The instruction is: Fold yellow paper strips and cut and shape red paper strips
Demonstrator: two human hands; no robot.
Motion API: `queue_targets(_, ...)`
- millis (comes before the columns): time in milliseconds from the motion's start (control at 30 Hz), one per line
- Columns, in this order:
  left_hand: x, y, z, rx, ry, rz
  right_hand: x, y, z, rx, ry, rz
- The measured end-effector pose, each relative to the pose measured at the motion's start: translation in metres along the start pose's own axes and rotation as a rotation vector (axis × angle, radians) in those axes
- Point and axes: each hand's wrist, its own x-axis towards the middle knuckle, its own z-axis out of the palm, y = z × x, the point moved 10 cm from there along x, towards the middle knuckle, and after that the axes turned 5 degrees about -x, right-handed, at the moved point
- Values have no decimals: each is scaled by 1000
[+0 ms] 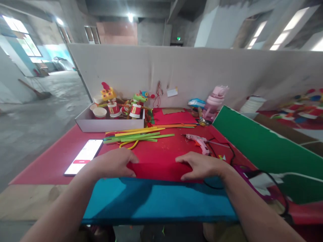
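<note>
A red sheet (156,170), paper or felt, stretches between my two hands near the table's front edge and looks bent or folded over. My left hand (117,163) grips its left end, thumb and fingers around the edge. The right end is in my right hand (200,164), held in the same way. Below lies a blue sheet (161,201) along the front of the table. Just beyond are green and yellow strips (143,136), a yellow-handled tool (129,145) that looks like scissors, and a pink glue gun (198,141).
A lit phone (85,156) lies on the left. Behind, a white box (111,125) holds paper cups and cup figures (114,109). A pink bottle (215,101) stands at the back right, before a white partition (126,67). A green board (264,151) and cables border the right.
</note>
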Motion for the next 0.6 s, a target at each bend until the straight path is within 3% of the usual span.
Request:
queue_targets(100, 3, -15, 4, -211, -92, 74, -12, 27, 2, 116, 39, 90)
queue_targets(200, 13, -38, 7, -365, -70, 71, -24, 49, 4, 229, 90, 166)
queue_targets(400, 31, -108, 18, -579, 219, -350, -28, 102, 16, 341, 243, 461)
queue_targets(500, 39, -112, 22, -524, 245, -391, -22, 109, 20, 375, 274, 504)
queue_targets(600, 44, -108, 17, -385, 278, -376, -16, 104, 19, 242, 266, 497)
